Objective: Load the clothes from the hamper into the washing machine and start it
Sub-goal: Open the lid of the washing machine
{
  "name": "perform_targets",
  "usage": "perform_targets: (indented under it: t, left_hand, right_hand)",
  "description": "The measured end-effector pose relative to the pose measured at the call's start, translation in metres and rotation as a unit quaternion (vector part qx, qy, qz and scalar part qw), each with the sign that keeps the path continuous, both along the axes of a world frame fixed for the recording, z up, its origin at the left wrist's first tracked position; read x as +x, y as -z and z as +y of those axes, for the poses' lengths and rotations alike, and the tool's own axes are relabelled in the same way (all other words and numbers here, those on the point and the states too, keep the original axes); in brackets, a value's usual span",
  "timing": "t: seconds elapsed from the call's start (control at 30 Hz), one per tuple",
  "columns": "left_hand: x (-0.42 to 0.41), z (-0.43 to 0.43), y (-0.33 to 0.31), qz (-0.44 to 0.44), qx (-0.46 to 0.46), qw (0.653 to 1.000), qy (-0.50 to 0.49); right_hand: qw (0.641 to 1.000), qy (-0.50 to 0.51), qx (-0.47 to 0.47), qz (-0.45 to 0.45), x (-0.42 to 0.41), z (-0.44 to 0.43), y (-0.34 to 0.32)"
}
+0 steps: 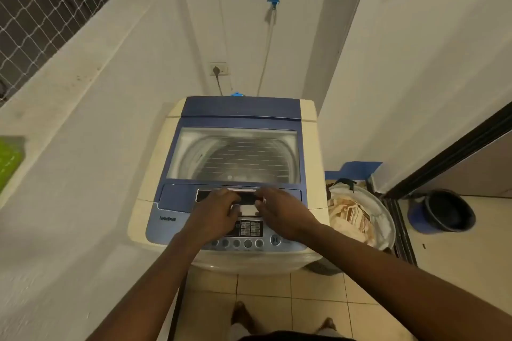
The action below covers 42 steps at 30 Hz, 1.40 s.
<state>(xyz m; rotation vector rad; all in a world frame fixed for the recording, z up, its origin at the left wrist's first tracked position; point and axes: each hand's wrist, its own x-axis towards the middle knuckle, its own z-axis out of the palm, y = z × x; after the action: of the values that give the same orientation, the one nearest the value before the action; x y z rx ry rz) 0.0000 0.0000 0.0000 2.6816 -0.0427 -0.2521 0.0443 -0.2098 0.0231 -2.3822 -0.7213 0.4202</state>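
Both hands, left hand (219,209) and right hand (279,210), rest empty on the washing machine lid (235,155) handle (lid down); hamper (388,219) waits at three o'clock, nearer the right.

The scene is evenly and fairly dimly lit by warm indoor light that gives the white walls (415,63) a yellowish cast. Shadows are soft: a faint one trails beside the hose (267,44) on the back wall, and a darker one sits under the washing machine (238,113) front. The transparent lid (235,155) shows a pale, hazy sheen. Wide-angle distortion bends the walls and the door frame (454,155) outward towards the edges. Detail is soft throughout, and the panel lettering is blurred.
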Motion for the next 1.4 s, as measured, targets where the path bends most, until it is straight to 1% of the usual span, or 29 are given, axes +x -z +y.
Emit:
perform_targets:
  t: [0.1,0.13,0.37,0.47,0.6,0.67,0.83,1.03,1.1,1.17,1.27,1.4]
  left_hand:
    - [0.002,0.004,0.007,0.019,0.004,1.0,0.001]
    - [0.001,0.003,0.004,0.047,0.007,0.999,0.003]
    - [0.003,0.001,0.001,0.078,0.031,0.996,0.019]
    - [0.005,0.002,-0.003,0.092,0.043,0.994,0.031]
    - [0.007,0.004,-0.014,0.106,0.059,0.992,0.039]
    - [0.008,0.004,-0.022,0.092,0.063,0.993,0.043]
    - [0.013,0.006,-0.044,0.021,0.084,0.995,0.043]
    - [0.042,0.004,-0.09,-0.079,0.118,0.99,0.015]
    - [0.056,0.007,-0.104,-0.11,0.132,0.985,0.005]
    - [0.068,0.011,-0.116,-0.132,0.129,0.983,0.005]
    - [0.084,0.016,-0.136,-0.14,0.111,0.984,-0.002]
    - [0.102,0.025,-0.157,-0.199,0.099,0.975,-0.016]
  right_hand:
    - [0.999,-0.012,-0.05,0.001,0.002,0.011,0.009]
    - [0.998,-0.018,-0.067,0.006,0.0,0.014,0.011]
    - [0.986,-0.065,-0.148,-0.033,-0.001,0.028,0.022]
    - [0.984,-0.074,-0.158,-0.043,-0.001,0.029,0.023]
    - [0.985,-0.077,-0.144,-0.061,0.0,0.026,0.016]
    - [0.986,-0.077,-0.129,-0.076,0.001,0.025,0.009]
    - [0.985,-0.066,-0.104,-0.122,0.012,0.022,-0.016]
    - [0.949,-0.077,-0.123,-0.281,0.043,0.014,-0.052]
    - [0.937,-0.074,-0.126,-0.317,0.056,0.012,-0.066]
    - [0.931,-0.079,-0.116,-0.337,0.069,0.008,-0.081]
    - [0.931,-0.076,-0.095,-0.344,0.088,0.003,-0.1]
    - [0.923,-0.063,-0.079,-0.371,0.11,0.003,-0.12]
